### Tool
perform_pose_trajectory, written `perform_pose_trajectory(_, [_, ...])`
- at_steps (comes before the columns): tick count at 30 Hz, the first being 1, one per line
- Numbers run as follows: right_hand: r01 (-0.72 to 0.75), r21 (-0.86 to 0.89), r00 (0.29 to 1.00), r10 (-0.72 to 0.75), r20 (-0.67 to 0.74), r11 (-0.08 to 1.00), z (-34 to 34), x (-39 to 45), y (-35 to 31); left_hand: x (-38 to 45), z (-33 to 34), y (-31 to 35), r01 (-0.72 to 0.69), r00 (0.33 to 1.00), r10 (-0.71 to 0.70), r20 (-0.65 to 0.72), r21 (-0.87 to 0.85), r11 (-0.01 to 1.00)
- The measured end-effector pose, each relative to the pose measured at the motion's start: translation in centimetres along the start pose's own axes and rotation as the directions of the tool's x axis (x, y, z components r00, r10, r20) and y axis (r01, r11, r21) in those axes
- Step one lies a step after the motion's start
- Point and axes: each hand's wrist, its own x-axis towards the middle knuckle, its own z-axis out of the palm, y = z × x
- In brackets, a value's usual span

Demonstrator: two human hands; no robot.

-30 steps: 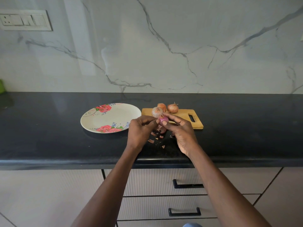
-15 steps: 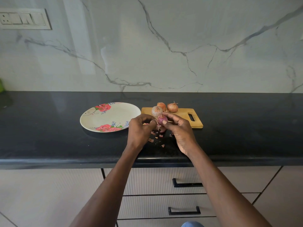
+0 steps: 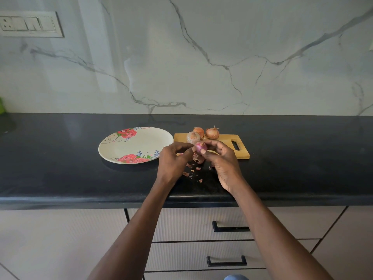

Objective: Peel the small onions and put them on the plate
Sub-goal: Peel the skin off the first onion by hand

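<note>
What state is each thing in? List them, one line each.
Plate: holds no onions.
Held onion: mostly peeled, purple, gripped by both hands.
Left hand: pinching the onion.
Right hand: holding the onion.
Board onions: three, unpeeled.
Board: flat on the counter.
Skins: scattered on the counter.
Drawers: closed.

Black stone counter (image 3: 60,178), glossy, full width. Wooden chopping board (image 3: 226,139) w/ handle slot, mid counter, slot end to right. White marble-look backsplash (image 3: 222,47), grey veins. Switch/socket plate (image 3: 30,24), wall top-left. Green item (image 3: 1,106), counter's far-left edge, mostly cut off. Drawers (image 3: 201,253) below, black handles.
</note>
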Motion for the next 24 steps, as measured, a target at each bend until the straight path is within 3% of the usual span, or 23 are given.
perform_pose_trajectory(18, [0.039, -0.033, 0.999, -0.039, 0.004, 0.999, 0.3, -0.4, -0.6, -0.3, 0.4, 0.6, 0.045, 0.999, -0.047, 0.025, 0.096, 0.994])
perform_pose_trajectory(24, [0.016, -0.044, 1.000, -0.015, 0.012, 0.999, 0.5, -0.2, -0.4, -0.5, 0.2, 1.0, 0.066, 0.997, -0.068, 0.030, 0.044, 0.997])
